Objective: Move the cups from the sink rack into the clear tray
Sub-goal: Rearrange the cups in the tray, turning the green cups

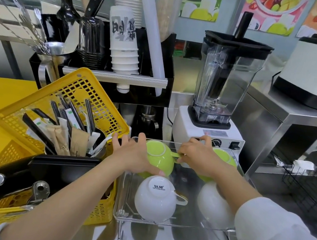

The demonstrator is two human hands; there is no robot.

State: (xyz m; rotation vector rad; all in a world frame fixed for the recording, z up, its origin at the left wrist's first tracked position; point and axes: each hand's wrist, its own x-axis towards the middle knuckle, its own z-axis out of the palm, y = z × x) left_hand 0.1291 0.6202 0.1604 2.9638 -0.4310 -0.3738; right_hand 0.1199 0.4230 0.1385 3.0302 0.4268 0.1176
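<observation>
A clear tray on short legs stands on the steel counter at centre. Upside down inside it are a green cup at the back left, a second green cup at the back right, a white cup at the front left and another white cup at the front right. My left hand is wrapped around the left green cup. My right hand pinches that cup's handle and partly hides the right green cup. The sink rack is not visible.
A yellow basket full of wrapped straws and utensils leans just left of the tray. A blender stands right behind the tray. A black cup holder sits at the back. A dark wire rack lies to the right.
</observation>
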